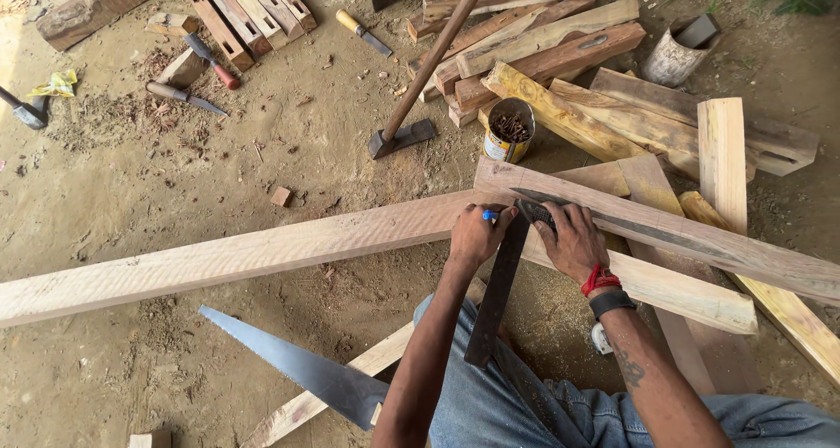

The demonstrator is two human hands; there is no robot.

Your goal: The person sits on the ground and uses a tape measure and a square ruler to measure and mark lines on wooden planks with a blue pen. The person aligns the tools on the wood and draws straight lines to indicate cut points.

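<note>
My left hand (473,235) grips a blue pen (488,214), its tip against the top face of a long pale plank (219,257) that lies across the sandy ground. My right hand (570,238), with a red thread and a black band at the wrist, presses down flat on a dark metal try square (495,301). One arm of the square runs back toward my knees. The other arm lies along a second plank (744,251) that angles off to the right. My jeans-clad legs are at the bottom.
A handsaw (297,369) lies on the ground at lower left. A tin of nails (507,129), a long-handled adze (424,72) and stacked timber offcuts (560,50) sit beyond the planks. Chisels (185,97) and wood blocks lie at upper left among shavings.
</note>
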